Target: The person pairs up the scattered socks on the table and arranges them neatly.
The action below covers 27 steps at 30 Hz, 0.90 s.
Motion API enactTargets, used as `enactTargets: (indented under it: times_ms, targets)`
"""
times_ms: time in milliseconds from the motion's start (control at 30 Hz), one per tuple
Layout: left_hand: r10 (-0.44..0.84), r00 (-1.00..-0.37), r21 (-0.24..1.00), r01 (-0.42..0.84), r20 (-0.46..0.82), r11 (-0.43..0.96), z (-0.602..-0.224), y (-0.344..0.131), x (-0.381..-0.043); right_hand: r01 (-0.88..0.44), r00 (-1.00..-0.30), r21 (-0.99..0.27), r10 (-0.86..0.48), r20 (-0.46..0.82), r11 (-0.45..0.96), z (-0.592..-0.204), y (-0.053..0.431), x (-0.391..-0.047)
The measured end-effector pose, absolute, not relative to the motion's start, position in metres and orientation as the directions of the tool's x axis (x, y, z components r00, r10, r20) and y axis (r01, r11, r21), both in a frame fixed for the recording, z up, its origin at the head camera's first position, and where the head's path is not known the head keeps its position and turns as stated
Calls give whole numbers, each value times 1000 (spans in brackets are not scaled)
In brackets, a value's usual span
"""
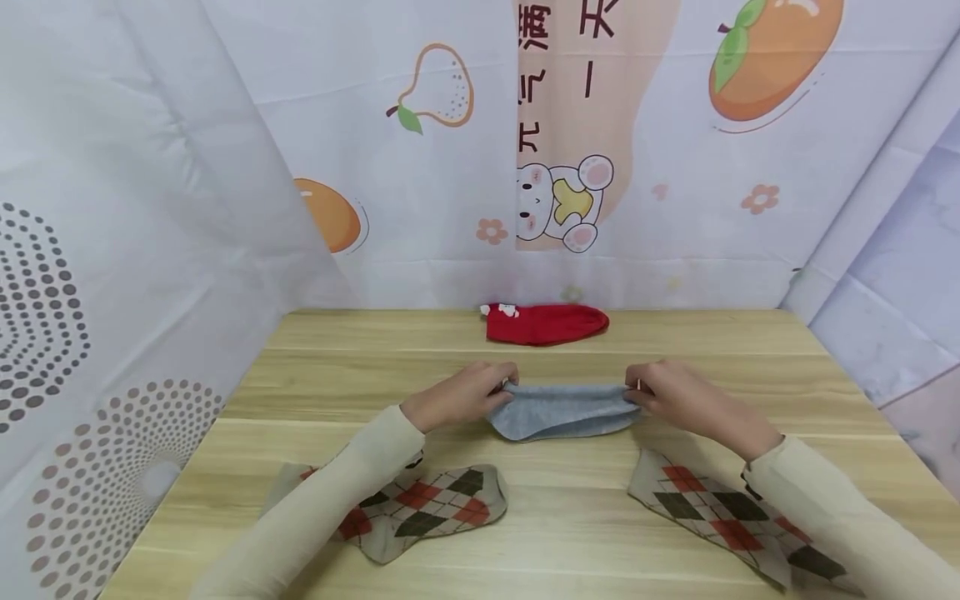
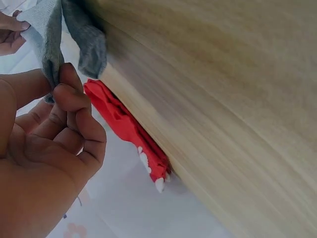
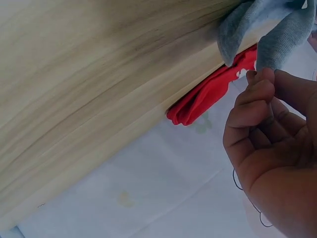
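Note:
A light grey-blue sock point(image 1: 570, 410) is stretched sideways between both hands above the middle of the table. My left hand point(image 1: 468, 393) pinches its left end between thumb and fingers; the left wrist view shows the cloth point(image 2: 49, 44) bunched at the fingertips. At the other end, my right hand point(image 1: 671, 398) pinches the sock, and its grey fabric point(image 3: 285, 42) hangs in folds in the right wrist view. Under the left forearm lies an argyle sock point(image 1: 442, 504) in beige, orange and dark green. A matching argyle sock point(image 1: 720, 512) lies partly beneath the right forearm.
A folded red sock point(image 1: 543, 325) with white trim lies near the far edge of the wooden table point(image 1: 570, 533). Behind the table hangs a white printed curtain point(image 1: 435, 208), and another dotted white sheet point(image 1: 135, 275) hangs at the left.

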<state>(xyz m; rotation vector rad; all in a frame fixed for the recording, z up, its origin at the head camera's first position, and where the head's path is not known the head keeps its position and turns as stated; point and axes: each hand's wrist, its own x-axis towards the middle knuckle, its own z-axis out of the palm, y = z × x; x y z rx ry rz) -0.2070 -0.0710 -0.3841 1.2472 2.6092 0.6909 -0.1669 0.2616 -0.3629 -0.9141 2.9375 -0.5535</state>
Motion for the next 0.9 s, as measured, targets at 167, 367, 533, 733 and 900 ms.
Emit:
enactTargets:
  times_ms: [167, 367, 533, 733, 900]
  targets:
    - [766, -642, 455, 691, 28, 562, -390, -67, -211, -551, -826, -329, -558, 84, 767, -368, 261, -171]
    - [779, -625, 402, 725, 45, 559, -394, -63, -211, -590, -798, -320, -594, 97, 741, -376, 259, -175]
    - [789, -612, 347, 752, 51, 561, -395, -61, -210, -568, -809, -349, -584, 68, 745, -378, 258, -174]
    - [761, -646, 222, 751, 59, 621, -398, -65, -206, -527, -840, -353, -536, 82, 773, -374, 254, -165]
    - [728, -674, 23, 736, 127, 677, -392, -66, -184, -629, -775, -201, -582, 247, 751, -374, 246, -151]
